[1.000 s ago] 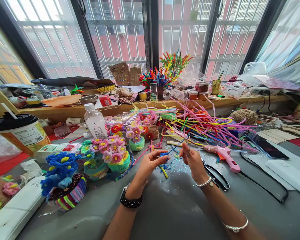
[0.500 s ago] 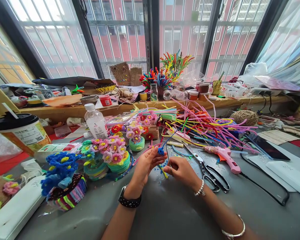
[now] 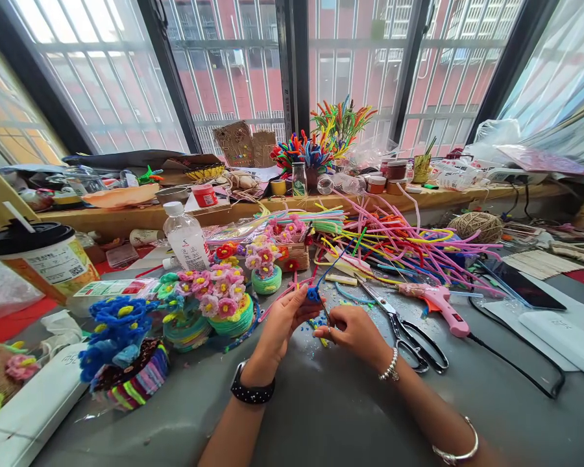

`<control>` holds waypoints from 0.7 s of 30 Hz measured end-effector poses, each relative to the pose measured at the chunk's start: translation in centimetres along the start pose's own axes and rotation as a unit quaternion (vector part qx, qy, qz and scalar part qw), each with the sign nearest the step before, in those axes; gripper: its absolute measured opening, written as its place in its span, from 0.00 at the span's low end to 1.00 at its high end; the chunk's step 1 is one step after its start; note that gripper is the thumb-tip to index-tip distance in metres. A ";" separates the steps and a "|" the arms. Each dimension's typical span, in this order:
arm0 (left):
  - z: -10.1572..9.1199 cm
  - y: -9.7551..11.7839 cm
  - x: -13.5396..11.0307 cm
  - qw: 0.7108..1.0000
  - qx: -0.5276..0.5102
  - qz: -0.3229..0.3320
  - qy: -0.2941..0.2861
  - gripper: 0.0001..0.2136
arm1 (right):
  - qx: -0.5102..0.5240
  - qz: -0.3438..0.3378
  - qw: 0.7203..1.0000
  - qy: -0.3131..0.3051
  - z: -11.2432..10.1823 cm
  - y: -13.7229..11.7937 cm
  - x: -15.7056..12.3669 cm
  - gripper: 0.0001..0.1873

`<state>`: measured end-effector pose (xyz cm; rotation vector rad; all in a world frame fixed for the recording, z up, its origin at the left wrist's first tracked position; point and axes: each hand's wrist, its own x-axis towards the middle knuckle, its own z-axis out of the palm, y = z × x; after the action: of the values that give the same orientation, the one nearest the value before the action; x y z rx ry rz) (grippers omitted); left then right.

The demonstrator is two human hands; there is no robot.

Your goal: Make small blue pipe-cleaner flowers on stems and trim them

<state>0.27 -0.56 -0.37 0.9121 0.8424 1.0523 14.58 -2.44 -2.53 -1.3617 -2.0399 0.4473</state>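
Note:
A small coil of blue pipe cleaner [image 3: 313,295] is pinched between the thumb and fingers of my left hand [image 3: 288,316]. From it a blue length [image 3: 329,271] sticks up and to the right. My right hand [image 3: 349,329] is closed just right of the coil, gripping a thin dark strand [image 3: 326,314] that reaches up to the coil; its exact kind is too small to make out. Below both hands lie yellow and blue pipe cleaner scraps [image 3: 318,332] on the grey table [image 3: 316,402].
Large scissors [image 3: 403,331] and a pink glue gun [image 3: 440,305] lie to the right, with a phone [image 3: 528,287] beyond. Pipe cleaners [image 3: 394,233] are heaped behind. Pipe-cleaner flower pots [image 3: 231,318], a bottle [image 3: 185,237] and a cup [image 3: 41,259] stand left.
The dark strand at my right hand has swung from upright beside the blue length to short and curved, close under the coil. My right fingers have shifted slightly; my left hand stays put.

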 end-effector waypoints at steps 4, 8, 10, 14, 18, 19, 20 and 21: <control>0.0 -0.1 0.0 1.000 -0.003 0.008 -0.007 0.13 | 0.011 0.001 1.000 0.013 0.5 0.3 0.1 0.27; -0.1 -0.1 0.0 1.000 -0.005 0.019 0.008 0.12 | 0.013 -0.002 1.000 0.022 0.8 0.5 0.1 0.28; -0.1 -0.2 0.0 1.000 -0.001 0.021 0.018 0.12 | 0.012 -0.005 1.000 0.024 0.8 0.5 0.1 0.28; -0.2 -0.3 0.2 0.999 0.000 0.021 0.033 0.12 | 0.010 -0.014 0.999 0.033 0.7 0.4 0.1 0.29; -0.2 -0.3 0.3 0.997 0.001 0.061 0.044 0.12 | 0.010 -0.007 0.999 0.047 0.8 0.4 0.0 0.29; -0.2 -0.4 0.3 0.996 0.009 0.079 0.043 0.12 | 0.009 -0.003 0.999 0.051 0.9 0.4 0.0 0.29; -0.2 -0.4 0.3 0.994 0.023 0.099 0.042 0.12 | 0.008 0.001 0.998 0.055 0.9 0.3 0.0 0.28; -0.1 -0.5 0.3 0.991 0.040 0.116 0.044 0.12 | 0.006 0.005 0.998 0.058 0.9 0.3 0.0 0.28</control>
<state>0.41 -0.33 -0.88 1.0565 0.8697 1.2753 14.19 -2.28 -3.39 -1.3603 -1.9338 0.3761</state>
